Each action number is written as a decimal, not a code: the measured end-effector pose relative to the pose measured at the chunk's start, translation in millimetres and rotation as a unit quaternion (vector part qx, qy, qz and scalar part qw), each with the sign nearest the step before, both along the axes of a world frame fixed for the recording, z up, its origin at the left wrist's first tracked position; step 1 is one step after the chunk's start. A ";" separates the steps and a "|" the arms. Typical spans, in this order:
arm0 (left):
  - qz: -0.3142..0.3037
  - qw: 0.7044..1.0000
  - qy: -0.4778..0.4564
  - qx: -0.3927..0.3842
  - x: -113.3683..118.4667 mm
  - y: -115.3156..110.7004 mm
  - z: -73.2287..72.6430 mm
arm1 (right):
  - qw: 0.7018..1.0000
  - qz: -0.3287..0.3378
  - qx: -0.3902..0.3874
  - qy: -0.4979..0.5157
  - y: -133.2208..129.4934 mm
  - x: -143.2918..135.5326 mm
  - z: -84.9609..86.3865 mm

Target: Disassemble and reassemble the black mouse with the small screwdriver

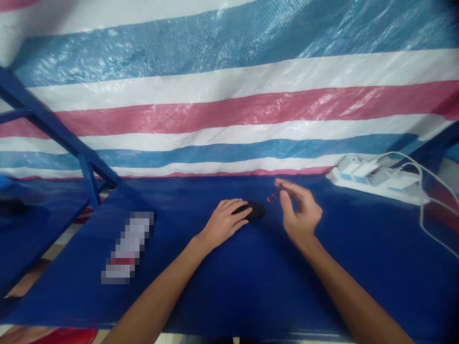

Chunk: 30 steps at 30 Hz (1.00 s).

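Observation:
A black computer mouse [256, 211] lies on the blue tabletop near the middle. My left hand [227, 220] reaches over its left side, fingers curled onto it and touching it. To the right of the mouse and slightly raised, my right hand [301, 206] pinches a small, slim, see-through purple-red object [273, 195] between thumb and fingers. One end of that object points down and left, toward the mouse, with a gap between them. Its exact kind is too small and blurred to make out.
A white power strip [380, 184] with plugged-in chargers and white cables stands at the back right. At the left lies a pixelated flat item [127, 248]. A blue metal frame [59, 126] rises at the left, and a striped plastic sheet [229, 114] hangs behind the table.

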State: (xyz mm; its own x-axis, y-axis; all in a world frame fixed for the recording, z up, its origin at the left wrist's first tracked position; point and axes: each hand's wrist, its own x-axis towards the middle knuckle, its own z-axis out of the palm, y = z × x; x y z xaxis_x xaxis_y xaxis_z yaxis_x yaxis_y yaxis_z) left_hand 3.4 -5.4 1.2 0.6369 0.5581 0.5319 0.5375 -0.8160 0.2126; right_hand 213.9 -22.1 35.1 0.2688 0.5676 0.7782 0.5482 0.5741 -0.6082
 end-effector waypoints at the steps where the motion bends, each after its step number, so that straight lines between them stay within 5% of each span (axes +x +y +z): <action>1: 0.000 1.000 0.001 0.000 0.1 0.1 0.1 | 1.000 0.000 -0.001 0.001 -0.2 -0.2 0.2; 30: -0.001 1.000 -0.004 -0.001 -0.6 0.5 -0.3 | 0.998 0.000 -0.015 -0.053 1.7 1.7 3.9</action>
State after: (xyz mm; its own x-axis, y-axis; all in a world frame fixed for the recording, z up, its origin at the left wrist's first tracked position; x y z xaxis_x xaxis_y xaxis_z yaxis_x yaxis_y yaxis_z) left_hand 2.8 -4.9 0.9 0.6330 0.5580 0.5366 0.5347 -0.8164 0.2181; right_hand 215.7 -20.5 39.1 0.1871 0.5913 0.7845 0.6105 0.5556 -0.5644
